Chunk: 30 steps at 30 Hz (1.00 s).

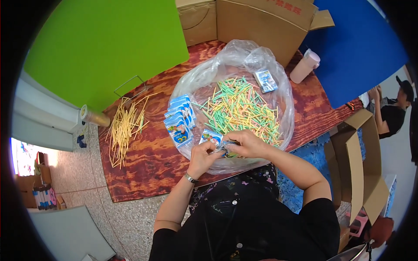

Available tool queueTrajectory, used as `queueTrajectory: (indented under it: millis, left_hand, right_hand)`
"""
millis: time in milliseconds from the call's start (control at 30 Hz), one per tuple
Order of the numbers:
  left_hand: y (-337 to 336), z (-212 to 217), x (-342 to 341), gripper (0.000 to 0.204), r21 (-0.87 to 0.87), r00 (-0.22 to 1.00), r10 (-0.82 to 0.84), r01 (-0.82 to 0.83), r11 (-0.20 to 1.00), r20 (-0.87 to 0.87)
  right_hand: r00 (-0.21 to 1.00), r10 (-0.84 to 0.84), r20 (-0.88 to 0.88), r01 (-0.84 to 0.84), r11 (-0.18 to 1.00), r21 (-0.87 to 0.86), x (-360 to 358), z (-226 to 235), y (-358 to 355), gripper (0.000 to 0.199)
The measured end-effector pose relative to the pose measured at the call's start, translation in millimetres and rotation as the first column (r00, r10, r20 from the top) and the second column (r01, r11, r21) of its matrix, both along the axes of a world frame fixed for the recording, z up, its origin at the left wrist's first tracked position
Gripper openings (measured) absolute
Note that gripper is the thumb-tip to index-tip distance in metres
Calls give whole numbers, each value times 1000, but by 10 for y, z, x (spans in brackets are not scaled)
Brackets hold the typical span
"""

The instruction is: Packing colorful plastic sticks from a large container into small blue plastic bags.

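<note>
Head view: both hands — left hand [201, 156], right hand [244, 143] — pinch one small printed packet [223, 148] together just above the plastic bag [244, 56] of coloured sticks [237, 106], so refills lie within reach.

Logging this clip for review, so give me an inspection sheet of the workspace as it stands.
Surface: dark red wood-grain table on a speckled floor.
Job's things: small packet held between both hands; plastic bag of coloured sticks; stack of packets at its left edge.
Clutter: loose yellow sticks, wire stand, tape roll, pink bottle.
Grippers: left hand and right hand pinch the small packet.
Cables: nothing seen.
Surroundings: cardboard boxes, green board, blue board, another person at right.
</note>
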<state>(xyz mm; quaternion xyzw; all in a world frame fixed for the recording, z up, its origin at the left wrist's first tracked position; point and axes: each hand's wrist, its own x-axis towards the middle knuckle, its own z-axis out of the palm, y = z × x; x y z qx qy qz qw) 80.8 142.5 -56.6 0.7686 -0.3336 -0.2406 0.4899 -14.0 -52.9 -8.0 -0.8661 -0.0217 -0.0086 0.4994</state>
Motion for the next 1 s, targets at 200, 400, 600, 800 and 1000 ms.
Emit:
queueTrajectory:
  millis: [200, 400, 600, 800, 1000]
  left_hand:
    - [-58, 12, 1, 34, -80, 992, 72, -63, 995, 107]
    - [-73, -39, 6, 35, -82, 994, 89, -83, 993, 66]
    - [-77, -63, 9, 35, -83, 997, 81, -80, 993, 12]
    - [-102, -104, 18, 34, -128, 996, 87, -84, 988, 21]
    - [-83, -90, 6, 33, -99, 997, 80, -79, 992, 9]
  right_hand:
    - [910, -415, -10, 378, 838, -393, -109, -437, -1347, 30]
    - [874, -461, -154, 263, 715, -648, -283, -690, -1666, 50]
    - [955, -266, -132, 137, 788, -600, -155, -527, -1466, 56]
    - [886, -206, -415, -42, 856, -516, -8, -526, -1585, 53]
    - [869, -173, -464, -208, 723, -659, 147, -405, -1469, 49]
